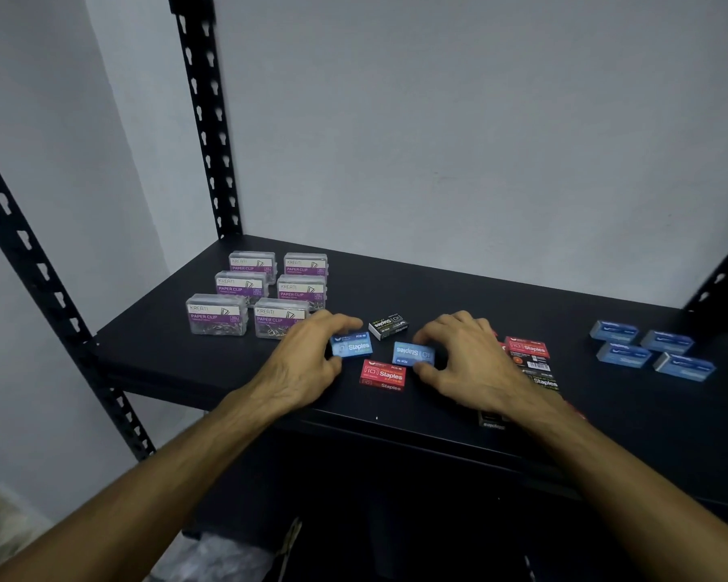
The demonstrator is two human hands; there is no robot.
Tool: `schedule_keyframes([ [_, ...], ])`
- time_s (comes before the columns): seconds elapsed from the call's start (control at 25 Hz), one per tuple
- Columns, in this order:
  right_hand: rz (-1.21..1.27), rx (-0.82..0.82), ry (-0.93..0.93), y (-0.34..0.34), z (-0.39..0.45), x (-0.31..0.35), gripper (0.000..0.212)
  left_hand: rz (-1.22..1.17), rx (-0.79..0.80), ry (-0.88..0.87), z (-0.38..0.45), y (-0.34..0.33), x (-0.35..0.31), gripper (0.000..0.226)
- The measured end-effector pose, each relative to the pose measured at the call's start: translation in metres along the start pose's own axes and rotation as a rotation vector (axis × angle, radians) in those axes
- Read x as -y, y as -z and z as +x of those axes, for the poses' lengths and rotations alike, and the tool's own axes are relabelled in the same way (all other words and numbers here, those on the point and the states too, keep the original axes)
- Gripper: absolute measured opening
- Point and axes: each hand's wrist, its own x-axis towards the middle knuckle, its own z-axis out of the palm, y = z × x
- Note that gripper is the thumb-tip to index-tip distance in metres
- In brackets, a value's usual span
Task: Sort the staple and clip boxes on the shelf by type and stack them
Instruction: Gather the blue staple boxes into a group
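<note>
Left hand (312, 350): thumb and fingers pinched round a blue staple box (351, 345), label facing up and readable, box resting on the shelf (459, 287)
Right hand (467, 354): same pinch on a second blue staple box (412, 353), label upside down from here, also on the shelf board
Both boxes near the front edge, centre; red staple box (382, 375) just in front between them, black staple box (388, 326) just behind

Step in hand, by judgement: collecting the two stray blues for the blue group (652, 350) lying well apart at the right, four there, flat and unstacked
To do it well: lift straight up before travelling so the red and black boxes are not nudged; turn the right-hand box so labels agree; set long edges flush when stacking, small boxes likely to slide

Pose: both forearms reaching in from below, wrists low over the shelf edge, palms down, fingers arched over the box tops

Elsewhere: clear paper clip boxes (253, 296) grouped at back left in two rows; more red and black boxes (530, 354) partly hidden behind the right hand, count not readable
</note>
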Motion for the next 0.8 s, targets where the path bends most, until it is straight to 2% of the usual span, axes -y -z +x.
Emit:
schedule_keyframes([
  [0.16, 0.071, 0.018, -0.001, 0.004, -0.001, 0.002, 0.026, 0.057, 0.079, 0.004, 0.007, 0.006, -0.006, 0.058],
  [0.32, 0.094, 0.05, -0.006, 0.006, -0.003, 0.003, 0.029, 0.092, 0.096, 0.005, 0.011, 0.006, -0.014, 0.041],
  [0.44, 0.109, 0.08, -0.009, 0.006, -0.003, 0.003, 0.023, 0.069, 0.094, 0.011, 0.012, 0.005, -0.015, 0.033],
  [0.6, 0.151, 0.044, -0.042, 0.011, -0.005, 0.002, 0.013, 0.041, 0.093, 0.021, 0.012, 0.004, -0.016, 0.031],
  [0.8, 0.235, 0.014, -0.113, 0.024, -0.003, 0.002, 0.01, 0.046, 0.084, 0.021, 0.015, 0.001, -0.013, 0.033],
])
